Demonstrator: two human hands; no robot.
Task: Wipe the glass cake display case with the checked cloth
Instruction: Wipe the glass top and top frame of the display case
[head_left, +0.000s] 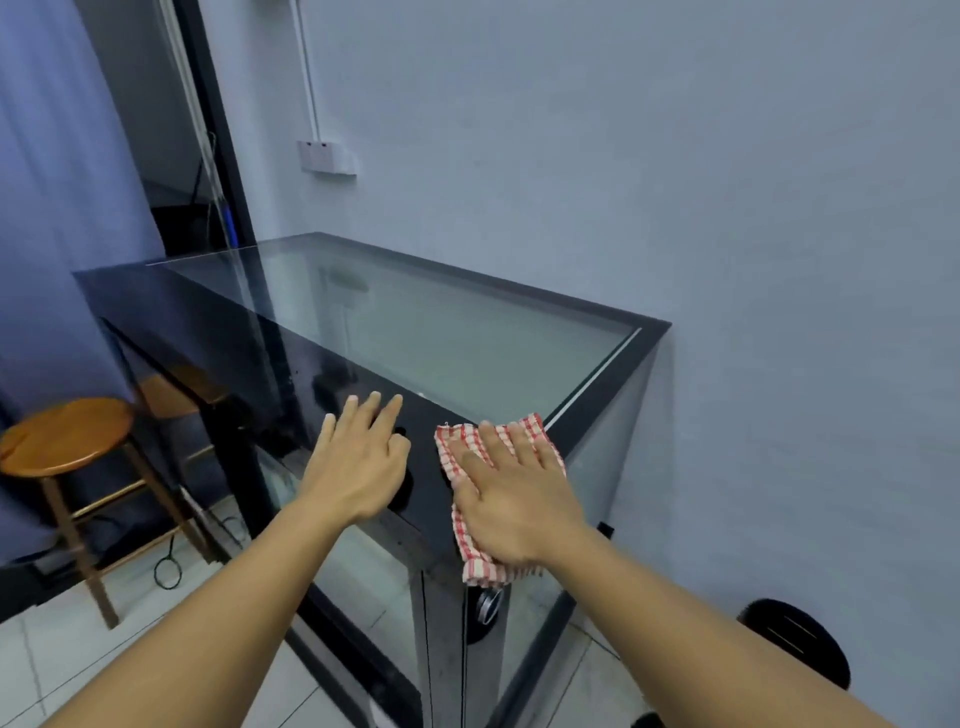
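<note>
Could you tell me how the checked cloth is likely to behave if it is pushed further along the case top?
The checked cloth looks thin and floppy: it drapes over the edge of the case. Pushed under the flat right hand, it would probably slide easily on the smooth top, though its loose front end may bunch or trail.

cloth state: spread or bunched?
Mostly spread: the checked cloth lies flat under the right hand on the case's black top edge, one end hanging over.

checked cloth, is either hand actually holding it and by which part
The right hand presses flat on the middle of the checked cloth against the case's black top frame, not gripping it. The left hand holds nothing.
</note>
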